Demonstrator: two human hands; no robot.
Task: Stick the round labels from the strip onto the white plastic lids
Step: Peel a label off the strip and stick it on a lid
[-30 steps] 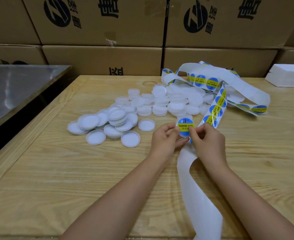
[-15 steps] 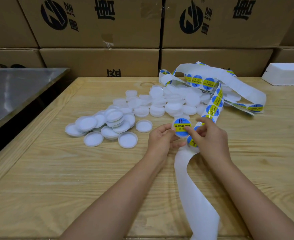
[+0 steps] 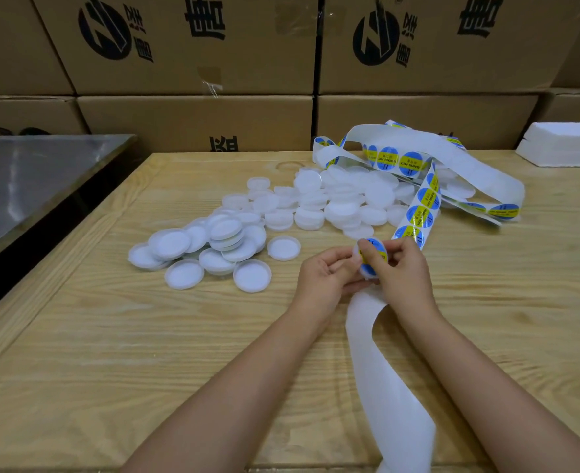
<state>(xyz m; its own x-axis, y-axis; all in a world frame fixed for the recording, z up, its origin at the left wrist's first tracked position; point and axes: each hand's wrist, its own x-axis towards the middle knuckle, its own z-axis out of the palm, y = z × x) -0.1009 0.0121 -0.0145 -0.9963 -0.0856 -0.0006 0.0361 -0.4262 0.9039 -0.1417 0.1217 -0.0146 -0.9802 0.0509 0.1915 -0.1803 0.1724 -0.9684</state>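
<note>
Together, left hand (image 3: 322,279) and right hand (image 3: 403,276) pinch one labelled lid (image 3: 373,252) between them, over the strip (image 3: 363,324).

The fingers of the right hand (image 3: 403,274) cover much of the labelled lid (image 3: 372,247), and its print is too blurred to read. The bare strip (image 3: 384,370) runs off the bottom edge. The top edge cuts off the cardboard boxes (image 3: 179,46).

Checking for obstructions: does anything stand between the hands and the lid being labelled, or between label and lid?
Nothing visible does. The left hand and right hand hold the lid, and the round label lies on its face, partly under the right fingers.
</note>
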